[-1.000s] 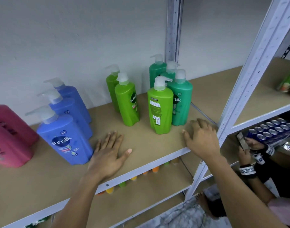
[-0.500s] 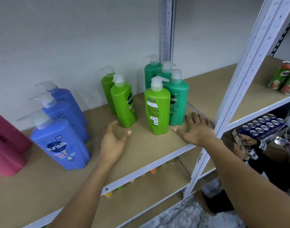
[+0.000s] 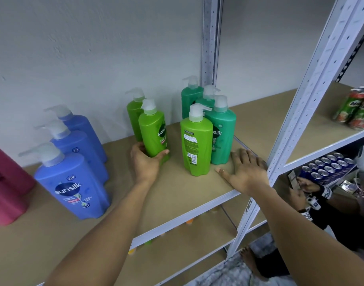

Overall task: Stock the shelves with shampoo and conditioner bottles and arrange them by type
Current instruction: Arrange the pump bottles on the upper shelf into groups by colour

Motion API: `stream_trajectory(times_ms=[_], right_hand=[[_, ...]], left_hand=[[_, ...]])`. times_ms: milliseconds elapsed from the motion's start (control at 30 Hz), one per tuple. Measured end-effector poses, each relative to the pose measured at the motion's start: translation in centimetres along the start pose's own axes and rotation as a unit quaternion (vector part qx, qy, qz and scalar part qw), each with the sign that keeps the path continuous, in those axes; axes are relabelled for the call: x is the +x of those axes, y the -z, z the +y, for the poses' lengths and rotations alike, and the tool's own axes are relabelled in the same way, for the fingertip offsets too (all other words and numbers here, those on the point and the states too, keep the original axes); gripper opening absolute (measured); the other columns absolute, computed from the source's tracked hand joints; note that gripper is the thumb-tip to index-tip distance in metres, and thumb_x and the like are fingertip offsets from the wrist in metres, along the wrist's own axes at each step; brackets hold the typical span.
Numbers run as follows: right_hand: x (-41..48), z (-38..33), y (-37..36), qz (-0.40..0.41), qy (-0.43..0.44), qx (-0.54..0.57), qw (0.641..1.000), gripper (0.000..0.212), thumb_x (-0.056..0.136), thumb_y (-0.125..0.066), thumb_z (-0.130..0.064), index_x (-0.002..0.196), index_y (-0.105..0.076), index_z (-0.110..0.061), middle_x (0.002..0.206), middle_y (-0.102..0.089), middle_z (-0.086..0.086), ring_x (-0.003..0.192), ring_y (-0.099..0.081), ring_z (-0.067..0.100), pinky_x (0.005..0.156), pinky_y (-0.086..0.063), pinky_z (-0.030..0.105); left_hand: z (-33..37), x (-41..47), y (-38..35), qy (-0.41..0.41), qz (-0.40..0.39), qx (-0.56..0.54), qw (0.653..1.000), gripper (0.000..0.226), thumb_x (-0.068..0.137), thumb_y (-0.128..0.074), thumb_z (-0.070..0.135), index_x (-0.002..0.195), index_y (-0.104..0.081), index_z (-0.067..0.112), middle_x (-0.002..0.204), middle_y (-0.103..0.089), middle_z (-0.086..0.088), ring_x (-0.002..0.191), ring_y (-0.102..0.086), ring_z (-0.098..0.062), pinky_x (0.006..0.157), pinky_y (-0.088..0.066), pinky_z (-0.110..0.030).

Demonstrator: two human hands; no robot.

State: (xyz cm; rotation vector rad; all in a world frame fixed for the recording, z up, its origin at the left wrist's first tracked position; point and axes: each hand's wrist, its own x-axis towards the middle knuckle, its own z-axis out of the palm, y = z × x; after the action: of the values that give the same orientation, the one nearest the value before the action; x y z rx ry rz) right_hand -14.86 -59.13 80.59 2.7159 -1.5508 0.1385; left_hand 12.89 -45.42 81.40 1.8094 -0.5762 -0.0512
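Pump bottles stand in colour groups on the brown shelf [image 3: 177, 195]. My left hand [image 3: 145, 159] grips the base of a lime green bottle [image 3: 153, 129], which stands in front of a second lime one [image 3: 133, 118]. Another lime green bottle [image 3: 195, 143] stands apart to the right, its back label facing me, touching a teal bottle [image 3: 223, 133]. Two more teal bottles [image 3: 190, 98] stand behind. My right hand [image 3: 245, 172] rests flat and open on the shelf beside the teal bottle. Three blue bottles [image 3: 74, 186] line up at the left, pink bottles [image 3: 6, 186] beyond them.
A white perforated upright [image 3: 313, 83] rises just right of my right hand, another [image 3: 211, 42] at the back wall. The neighbouring bay holds Milo cans [image 3: 356, 108] above and blue cans [image 3: 327, 168] below. Another person's hands [image 3: 300, 186] hold a phone there. Small bottles show on the lower shelf.
My left hand has moved from the bare shelf near the blue bottles to the lime green bottle and closed round its base. My right hand stayed flat on the shelf.
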Motion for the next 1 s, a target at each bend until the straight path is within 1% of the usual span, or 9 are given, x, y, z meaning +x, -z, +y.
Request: stream_trajectory(times_ms=[100,267,400,500,567,633,800,867,1000], right_hand=[[-0.1,-0.1,0.1,0.004,0.003,0.000,1.000,0.105,0.076,0.000,-0.092,0.157,-0.024,-0.029,0.165,-0.020,0.004,0.153,-0.013,0.026,0.122,-0.016,0.050],[0.0,0.0,-0.1,0.006,-0.001,0.006,1.000,0.108,0.074,0.004,-0.094,0.157,-0.023,-0.029,0.165,-0.021,0.004,0.153,-0.013,0.027,0.122,-0.016,0.050],[0.2,0.1,-0.3,0.011,0.001,0.005,1.000,0.107,0.075,0.002,-0.094,0.156,-0.025,-0.029,0.165,-0.022,0.004,0.153,-0.015,0.026,0.122,-0.017,0.050],[0.1,0.1,-0.3,0.016,0.001,0.004,1.000,0.104,0.076,0.000,-0.093,0.155,-0.025,-0.029,0.165,-0.022,0.003,0.153,-0.015,0.026,0.122,-0.018,0.050],[0.1,0.1,-0.3,0.013,0.002,0.004,1.000,0.103,0.077,-0.001,-0.092,0.155,-0.024,-0.030,0.165,-0.021,0.003,0.153,-0.014,0.025,0.122,-0.017,0.049],[0.1,0.0,-0.2,0.008,0.003,0.005,1.000,0.103,0.077,-0.001,-0.092,0.156,-0.023,-0.030,0.166,-0.020,0.003,0.153,-0.013,0.025,0.123,-0.016,0.049],[0.1,0.0,-0.2,0.008,0.002,0.003,1.000,0.103,0.077,-0.001,-0.092,0.156,-0.022,-0.030,0.165,-0.021,0.003,0.153,-0.013,0.025,0.122,-0.016,0.050],[0.1,0.0,-0.2,0.007,0.003,0.004,1.000,0.102,0.078,-0.002,-0.092,0.157,-0.021,-0.029,0.166,-0.020,0.003,0.154,-0.012,0.025,0.122,-0.016,0.050],[0.0,0.0,0.0,0.005,0.003,0.004,1.000,0.100,0.079,-0.004,-0.091,0.156,-0.021,-0.030,0.165,-0.019,0.003,0.154,-0.012,0.025,0.122,-0.016,0.050]], left_hand=[[0.0,0.4,0.3,0.004,-0.029,-0.020,0.999,0.076,0.057,-0.098,0.030,0.118,-0.057,0.012,0.110,-0.067,-0.003,0.094,-0.066,-0.018,0.080,-0.052,-0.030],[-0.9,1.3,1.1,0.015,-0.067,-0.041,0.997,0.073,0.056,-0.099,0.025,0.118,-0.061,0.015,0.106,-0.072,-0.003,0.092,-0.069,-0.017,0.084,-0.058,-0.035],[-0.6,1.6,1.9,0.021,-0.118,-0.073,0.990,0.061,0.064,-0.094,0.010,0.115,-0.062,0.013,0.099,-0.070,0.001,0.089,-0.066,-0.015,0.080,-0.057,-0.028],[-0.9,1.6,2.2,0.020,-0.140,-0.093,0.986,0.057,0.070,-0.087,0.000,0.120,-0.062,0.008,0.097,-0.069,0.007,0.083,-0.067,-0.003,0.071,-0.054,-0.013],[-1.2,1.4,2.4,0.021,-0.146,-0.102,0.984,0.056,0.073,-0.084,-0.003,0.123,-0.061,0.008,0.099,-0.070,0.008,0.080,-0.067,0.008,0.072,-0.054,-0.012],[-1.5,1.4,2.4,0.022,-0.150,-0.110,0.982,0.056,0.076,-0.082,-0.004,0.126,-0.060,0.006,0.101,-0.070,0.007,0.082,-0.067,0.010,0.074,-0.055,-0.013],[-1.6,1.2,2.4,0.021,-0.147,-0.130,0.980,0.057,0.079,-0.078,-0.007,0.132,-0.057,-0.001,0.113,-0.071,-0.011,0.086,-0.069,0.005,0.078,-0.056,-0.016],[-1.8,1.1,2.4,0.020,-0.149,-0.131,0.980,0.058,0.081,-0.076,-0.007,0.135,-0.054,-0.004,0.117,-0.070,-0.014,0.090,-0.069,0.002,0.079,-0.056,-0.016],[-2.2,1.1,2.4,0.022,-0.154,-0.146,0.977,0.058,0.085,-0.071,-0.009,0.139,-0.051,-0.004,0.126,-0.067,-0.020,0.105,-0.066,-0.020,0.085,-0.057,-0.020]])
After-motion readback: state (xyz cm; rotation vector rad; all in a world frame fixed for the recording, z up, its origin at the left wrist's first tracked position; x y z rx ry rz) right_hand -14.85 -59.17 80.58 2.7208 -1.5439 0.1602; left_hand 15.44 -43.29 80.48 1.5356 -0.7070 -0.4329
